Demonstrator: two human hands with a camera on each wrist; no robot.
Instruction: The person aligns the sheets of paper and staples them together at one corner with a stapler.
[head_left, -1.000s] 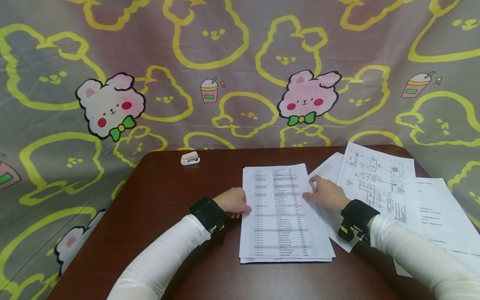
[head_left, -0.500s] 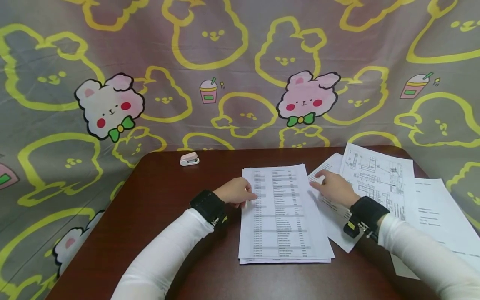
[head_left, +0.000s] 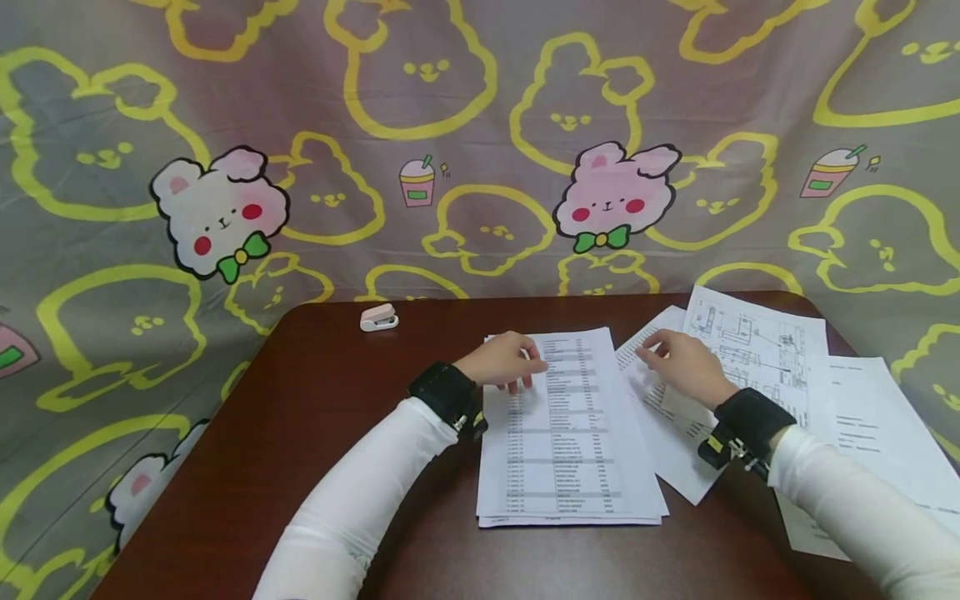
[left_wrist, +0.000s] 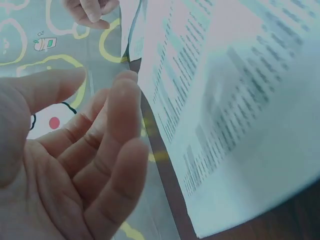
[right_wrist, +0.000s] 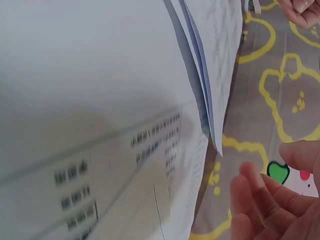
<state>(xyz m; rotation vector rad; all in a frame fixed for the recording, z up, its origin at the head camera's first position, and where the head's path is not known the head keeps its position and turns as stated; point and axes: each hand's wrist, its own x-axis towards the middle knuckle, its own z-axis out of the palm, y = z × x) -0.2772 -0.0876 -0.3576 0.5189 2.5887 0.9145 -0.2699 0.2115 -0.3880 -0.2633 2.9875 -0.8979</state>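
A stack of printed paper (head_left: pixel 570 467) lies at the middle of the table, its top sheet covered in rows and grey bands. My left hand (head_left: pixel 501 360) hovers over the stack's upper left part. In the left wrist view the fingers (left_wrist: pixel 122 120) are loosely bent, with nothing between them and the thumb. To the right of the stack, my right hand (head_left: pixel 686 367) is above a slanted printed sheet (head_left: pixel 667 442) and a technical drawing (head_left: pixel 750 333). Its fingers (right_wrist: pixel 257 190) are also loosely bent and hold nothing in the right wrist view.
A small pink and white stapler (head_left: pixel 379 317) stands near the table's back left. Another printed sheet (head_left: pixel 877 417) lies at the far right, partly under the right forearm. A patterned curtain (head_left: pixel 480 150) hangs behind the dark brown table (head_left: pixel 315 400).
My left hand has left the stack's left edge and moved up and right over it. The right hand has come off the stack's right edge and shifted right. The stack stays put.
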